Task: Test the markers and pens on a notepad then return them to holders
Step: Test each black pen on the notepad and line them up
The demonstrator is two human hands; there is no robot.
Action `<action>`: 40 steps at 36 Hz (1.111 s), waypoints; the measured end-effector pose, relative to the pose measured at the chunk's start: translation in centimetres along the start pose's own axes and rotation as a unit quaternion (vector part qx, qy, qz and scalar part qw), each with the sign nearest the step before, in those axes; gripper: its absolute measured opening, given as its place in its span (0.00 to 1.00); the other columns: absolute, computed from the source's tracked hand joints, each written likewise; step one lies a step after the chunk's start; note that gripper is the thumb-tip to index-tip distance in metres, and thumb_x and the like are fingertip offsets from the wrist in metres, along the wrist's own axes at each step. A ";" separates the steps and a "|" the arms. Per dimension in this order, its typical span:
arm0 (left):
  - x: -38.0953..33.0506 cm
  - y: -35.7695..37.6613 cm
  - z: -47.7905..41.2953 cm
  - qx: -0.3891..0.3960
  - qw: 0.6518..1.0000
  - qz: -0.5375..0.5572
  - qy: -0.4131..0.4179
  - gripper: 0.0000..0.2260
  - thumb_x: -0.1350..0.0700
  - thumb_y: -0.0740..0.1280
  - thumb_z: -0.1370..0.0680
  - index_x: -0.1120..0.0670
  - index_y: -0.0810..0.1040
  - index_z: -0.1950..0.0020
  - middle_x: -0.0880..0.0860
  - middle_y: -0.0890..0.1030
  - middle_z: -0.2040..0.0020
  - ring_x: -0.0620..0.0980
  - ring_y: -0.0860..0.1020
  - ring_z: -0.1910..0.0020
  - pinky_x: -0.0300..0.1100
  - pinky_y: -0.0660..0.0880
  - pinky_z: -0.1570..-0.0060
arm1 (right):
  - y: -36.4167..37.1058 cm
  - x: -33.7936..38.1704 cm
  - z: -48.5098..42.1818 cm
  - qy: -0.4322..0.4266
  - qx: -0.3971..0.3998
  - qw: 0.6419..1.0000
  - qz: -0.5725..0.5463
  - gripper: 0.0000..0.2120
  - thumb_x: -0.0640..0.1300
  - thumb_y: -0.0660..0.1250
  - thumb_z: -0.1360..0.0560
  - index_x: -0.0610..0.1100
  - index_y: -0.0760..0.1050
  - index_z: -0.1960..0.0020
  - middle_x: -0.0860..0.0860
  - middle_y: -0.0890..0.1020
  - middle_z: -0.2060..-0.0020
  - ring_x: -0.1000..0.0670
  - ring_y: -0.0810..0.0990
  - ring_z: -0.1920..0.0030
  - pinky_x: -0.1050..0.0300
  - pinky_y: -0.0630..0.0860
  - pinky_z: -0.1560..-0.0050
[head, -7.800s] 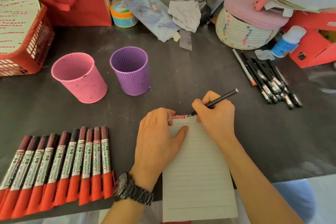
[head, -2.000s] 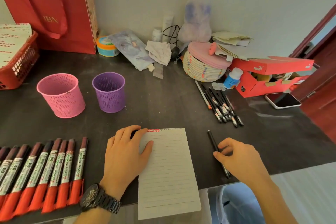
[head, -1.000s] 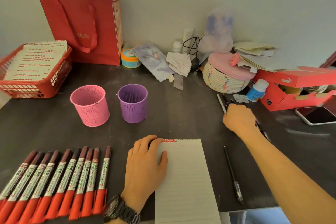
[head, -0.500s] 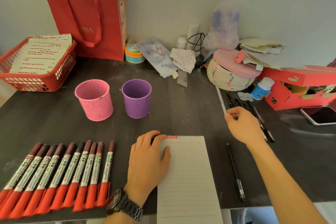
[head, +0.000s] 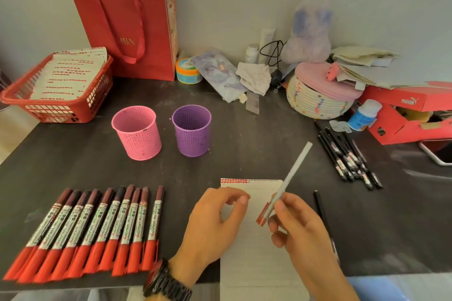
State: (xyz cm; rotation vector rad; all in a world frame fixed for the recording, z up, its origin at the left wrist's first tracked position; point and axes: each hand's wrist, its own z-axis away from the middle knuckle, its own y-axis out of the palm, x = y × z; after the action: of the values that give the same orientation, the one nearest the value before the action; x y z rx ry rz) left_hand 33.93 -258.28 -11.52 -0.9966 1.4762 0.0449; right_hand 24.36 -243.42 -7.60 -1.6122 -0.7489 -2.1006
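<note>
pinching the white pen (head: pixel 293 173) in my right hand (head: pixel 302 230), left hand (head: pixel 210 225) loose, empty. a crooked cap (head: pixel 263 217) tug could drop it.

Pink holder (head: pixel 136 132), purple holder (head: pixel 192 133), red-capped markers (head: pixel 93 232).

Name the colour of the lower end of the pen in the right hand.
The pen has a red lower end; head view.
</note>
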 end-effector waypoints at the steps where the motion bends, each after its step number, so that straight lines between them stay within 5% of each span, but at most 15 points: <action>1: -0.4 0.0 0.4 0.019 1.000 0.009 0.005 0.12 0.35 0.57 0.21 0.35 0.77 0.47 0.33 0.79 0.50 0.40 0.76 0.46 0.27 0.69 0.53 | 0.2 -0.3 0.2 -0.002 -0.004 1.000 0.000 0.09 0.47 0.67 0.25 0.48 0.83 0.48 0.41 0.84 0.56 0.51 0.76 0.67 0.59 0.70 0.72; 8: -2.1 -0.2 1.4 0.079 0.995 0.059 -0.017 0.08 0.39 0.65 0.22 0.38 0.79 0.47 0.36 0.82 0.56 0.42 0.79 0.53 0.28 0.70 0.58 | 0.7 -0.7 0.9 -0.021 -0.005 0.999 0.050 0.07 0.45 0.67 0.22 0.53 0.83 0.48 0.48 0.85 0.52 0.52 0.77 0.67 0.60 0.72 0.70; 14: -2.1 -1.1 1.5 0.065 0.998 0.019 0.003 0.05 0.44 0.67 0.22 0.37 0.79 0.47 0.36 0.80 0.51 0.41 0.78 0.52 0.27 0.71 0.58 | 0.6 -0.5 1.0 -0.029 -0.024 0.998 0.053 0.11 0.57 0.70 0.32 0.56 0.83 0.51 0.47 0.84 0.58 0.51 0.77 0.69 0.60 0.73 0.71; 19: -1.9 -1.6 1.7 0.074 0.996 -0.041 0.028 0.11 0.39 0.60 0.22 0.38 0.78 0.44 0.38 0.76 0.51 0.43 0.77 0.52 0.31 0.72 0.58 | 0.7 -1.0 1.3 -0.038 -0.023 0.998 0.053 0.08 0.53 0.70 0.29 0.55 0.84 0.52 0.45 0.84 0.62 0.50 0.76 0.71 0.60 0.73 0.72; 31: -1.9 -0.9 1.6 0.081 0.987 -0.139 0.017 0.32 0.24 0.50 0.26 0.51 0.64 0.70 0.48 0.67 0.75 0.47 0.68 0.70 0.36 0.60 0.73 | 0.7 -1.3 1.7 -0.080 -0.012 0.995 0.050 0.09 0.54 0.69 0.28 0.50 0.83 0.55 0.47 0.78 0.70 0.51 0.73 0.71 0.60 0.73 0.69; 40: -0.6 -0.3 -1.2 0.038 0.984 -0.172 0.014 0.21 0.23 0.56 0.29 0.40 0.64 0.56 0.38 0.73 0.56 0.38 0.72 0.56 0.37 0.73 0.58 | -2.0 0.2 1.0 -0.110 -0.128 0.985 -0.034 0.08 0.50 0.68 0.25 0.47 0.81 0.52 0.43 0.82 0.63 0.48 0.74 0.73 0.59 0.74 0.73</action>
State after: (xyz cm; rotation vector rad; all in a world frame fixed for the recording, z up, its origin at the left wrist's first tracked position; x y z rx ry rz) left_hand 33.09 -258.79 -10.58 -1.1793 1.3031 -0.2738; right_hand 23.85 -241.25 -7.55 -2.0075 -0.6285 -2.1628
